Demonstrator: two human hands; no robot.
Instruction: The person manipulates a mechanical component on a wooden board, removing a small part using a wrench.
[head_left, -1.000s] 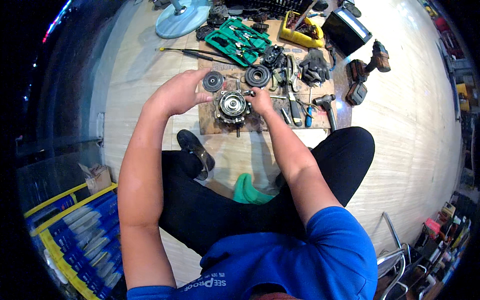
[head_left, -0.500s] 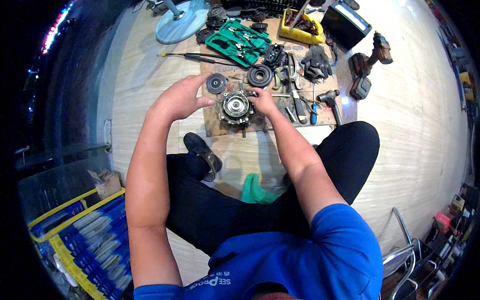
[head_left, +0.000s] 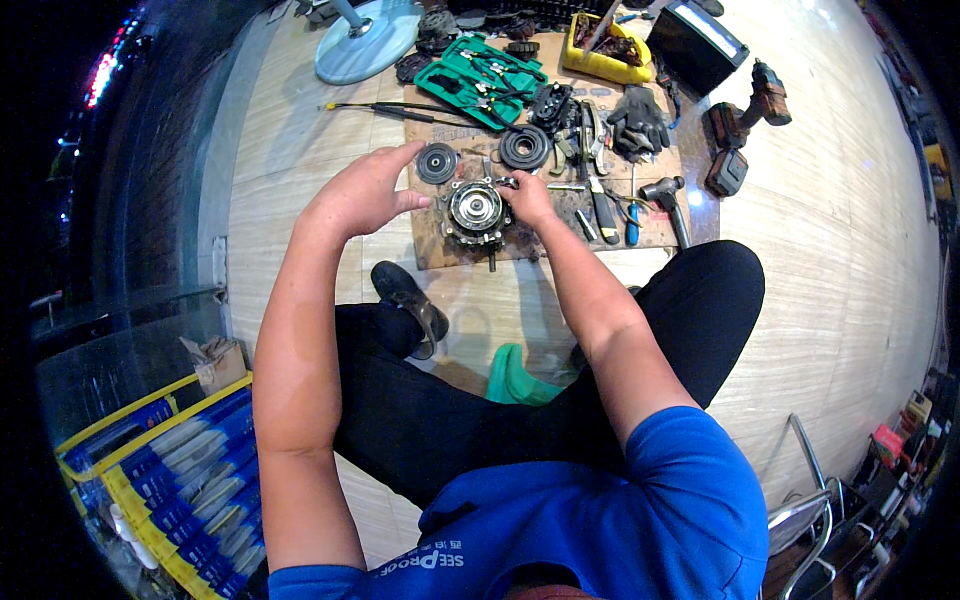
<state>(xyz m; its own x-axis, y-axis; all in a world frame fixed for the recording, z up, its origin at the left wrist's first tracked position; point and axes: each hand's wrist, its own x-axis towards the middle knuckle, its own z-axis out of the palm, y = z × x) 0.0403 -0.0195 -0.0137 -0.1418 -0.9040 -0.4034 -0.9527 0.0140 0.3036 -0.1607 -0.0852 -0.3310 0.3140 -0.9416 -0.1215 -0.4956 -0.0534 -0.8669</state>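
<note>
A round metal machine part that looks like an air-conditioning compressor [head_left: 476,208] stands on the cardboard between my hands, its shiny ringed face turned up. My right hand [head_left: 527,197] grips its upper right edge, thumb and fingers closed there; the fingertips are partly hidden. To the left, my left hand [head_left: 368,193] is held open with the fingers stretched and the thumb apart, touching nothing I can make out. Close to its fingertips lies a small dark round plate [head_left: 436,163]. A black grooved pulley [head_left: 524,148] rests just beyond the compressor.
Stained cardboard [head_left: 432,252] carries a hammer [head_left: 663,190], a blue-handled screwdriver [head_left: 632,222], dark gloves [head_left: 638,122] and a green tool case [head_left: 480,82]. Behind are a yellow bin [head_left: 606,62] and a black battery-like box [head_left: 697,46]. A cordless drill [head_left: 740,125] stands at the right.
The whole view has shifted slightly. My right hand stays on the compressor and my left hand stays open beside it.
</note>
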